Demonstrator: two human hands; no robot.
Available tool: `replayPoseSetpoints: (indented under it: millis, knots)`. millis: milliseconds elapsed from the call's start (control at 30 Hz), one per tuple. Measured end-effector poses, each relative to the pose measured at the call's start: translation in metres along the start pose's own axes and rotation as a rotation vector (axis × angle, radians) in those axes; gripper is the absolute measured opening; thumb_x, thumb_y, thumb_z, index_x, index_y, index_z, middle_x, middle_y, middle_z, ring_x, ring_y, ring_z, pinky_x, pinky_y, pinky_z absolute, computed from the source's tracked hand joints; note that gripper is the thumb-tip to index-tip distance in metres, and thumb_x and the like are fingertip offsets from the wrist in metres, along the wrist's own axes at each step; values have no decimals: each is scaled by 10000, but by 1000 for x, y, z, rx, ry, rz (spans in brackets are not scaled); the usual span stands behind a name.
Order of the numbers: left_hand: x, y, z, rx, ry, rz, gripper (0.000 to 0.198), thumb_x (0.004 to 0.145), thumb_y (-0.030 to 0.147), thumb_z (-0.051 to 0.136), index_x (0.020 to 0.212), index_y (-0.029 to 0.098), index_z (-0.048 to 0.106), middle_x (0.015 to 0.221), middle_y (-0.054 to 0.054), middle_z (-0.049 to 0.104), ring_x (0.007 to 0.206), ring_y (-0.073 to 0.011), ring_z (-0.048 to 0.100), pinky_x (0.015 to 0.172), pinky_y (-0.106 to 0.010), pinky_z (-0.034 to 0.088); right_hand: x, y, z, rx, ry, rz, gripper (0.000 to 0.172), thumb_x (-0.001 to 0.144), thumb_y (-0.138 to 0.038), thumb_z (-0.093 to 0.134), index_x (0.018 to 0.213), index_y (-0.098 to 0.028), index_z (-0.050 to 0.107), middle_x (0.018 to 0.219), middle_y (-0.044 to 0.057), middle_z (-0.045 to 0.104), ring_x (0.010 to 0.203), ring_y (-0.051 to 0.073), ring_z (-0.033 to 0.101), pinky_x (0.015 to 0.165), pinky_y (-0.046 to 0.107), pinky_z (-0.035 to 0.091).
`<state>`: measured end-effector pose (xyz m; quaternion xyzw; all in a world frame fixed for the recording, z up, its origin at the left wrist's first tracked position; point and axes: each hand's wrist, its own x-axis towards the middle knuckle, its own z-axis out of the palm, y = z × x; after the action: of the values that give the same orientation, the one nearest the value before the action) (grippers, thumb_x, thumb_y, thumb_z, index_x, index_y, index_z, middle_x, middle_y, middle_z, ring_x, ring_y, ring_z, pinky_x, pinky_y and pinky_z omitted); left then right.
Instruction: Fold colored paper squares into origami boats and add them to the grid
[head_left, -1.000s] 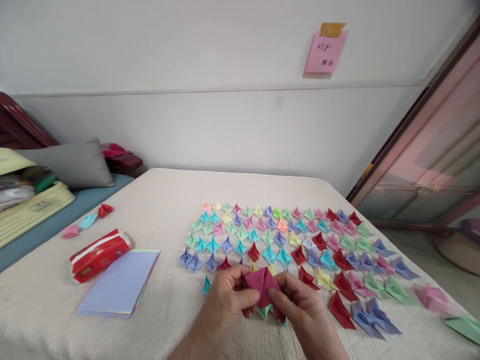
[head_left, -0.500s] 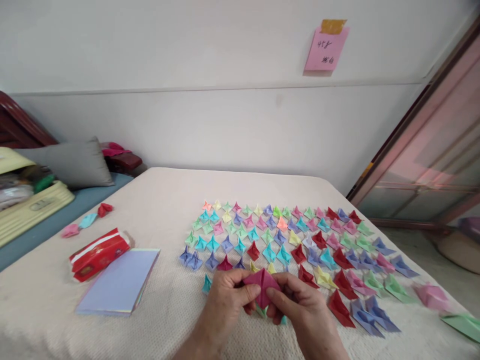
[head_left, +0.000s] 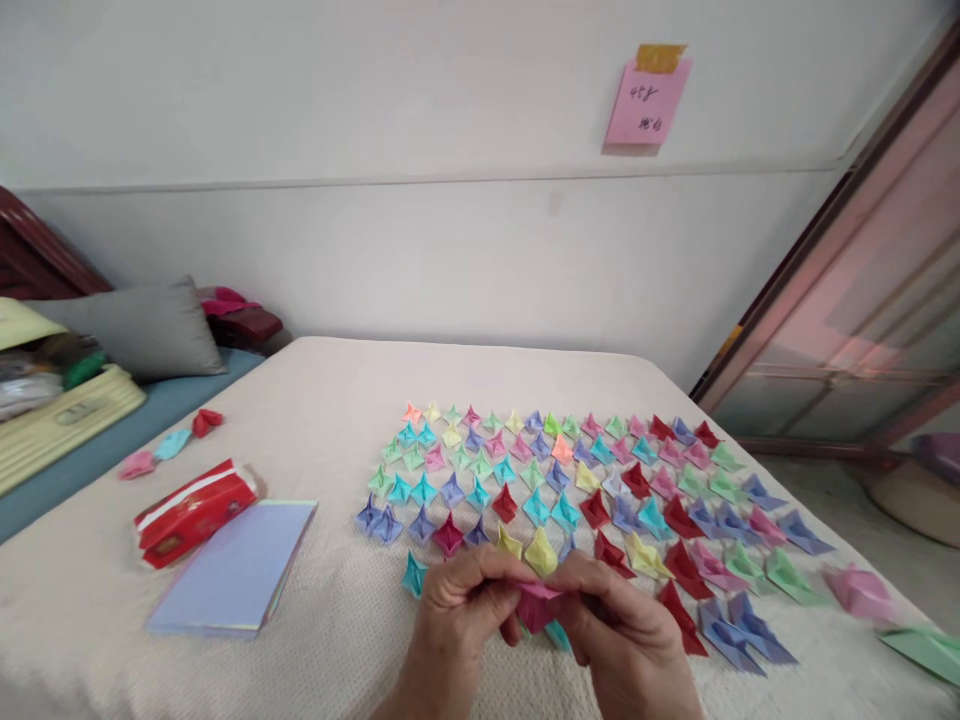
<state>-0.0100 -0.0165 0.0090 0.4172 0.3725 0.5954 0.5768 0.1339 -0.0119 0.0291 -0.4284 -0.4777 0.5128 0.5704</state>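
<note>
Between my two hands is a small folded piece of dark pink origami paper (head_left: pixel 537 608), held just above the cloth. My left hand (head_left: pixel 463 620) pinches its left side with thumb and fingers. On the right side, my right hand (head_left: pixel 626 625) pinches it the same way. Part of the paper is hidden by the fingertips. Just beyond my hands lie yellow folded paper boats (head_left: pixel 541 553), and a cyan folded paper boat (head_left: pixel 557 634) shows partly beneath them. To the left of my left hand sits another cyan boat (head_left: pixel 414 574).
Rows of small coloured paper boats (head_left: pixel 504 503) spread over the cream cloth (head_left: pixel 337 420). At left lie a sheaf of lavender paper (head_left: pixel 236 570), a red packet (head_left: pixel 195 512) and several crumpled paper pieces (head_left: pixel 173 443). A pink note (head_left: pixel 647 105) is taped to the wall.
The pink paper has turned from a flat diamond facing me to an edge-on, partly opened shape. My fingers have shifted along its top edge, and my hands have moved slightly.
</note>
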Motion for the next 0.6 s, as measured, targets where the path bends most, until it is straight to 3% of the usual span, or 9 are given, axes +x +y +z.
replayPoseSetpoints:
  millis: [133, 367, 500, 600]
  knots:
    - [-2, 5, 1, 6, -24, 16, 115, 845, 235, 687, 834, 243, 801, 650, -4, 645, 494, -97, 545, 491, -220, 415, -1, -4, -2, -19, -61, -87, 128, 748, -179, 708, 691, -273, 775, 571, -10, 504, 514, 134, 431, 477, 254, 338]
    - [1, 8, -1, -21, -37, -19, 165, 788, 166, 685, 635, 191, 742, 586, -11, 623, 488, -126, 556, 483, -244, 404, 0, -2, -3, -77, -113, -167, 231, 760, -132, 691, 590, -276, 753, 561, -4, 508, 559, 151, 467, 524, 281, 359]
    - [1, 16, 0, 47, -8, -61, 200, 801, 123, 579, 669, 174, 721, 569, -14, 614, 530, -136, 545, 544, -260, 411, -1, 0, -2, -178, -88, -219, 242, 781, -128, 662, 624, -284, 759, 563, -2, 528, 531, 152, 482, 502, 278, 366]
    - [0, 22, 0, 48, -69, -61, 112, 778, 163, 604, 740, 164, 709, 622, -22, 631, 581, -143, 543, 573, -259, 411, -4, 4, -4, -274, -79, -296, 252, 788, -108, 637, 676, -292, 767, 624, 11, 589, 550, 161, 530, 510, 276, 398]
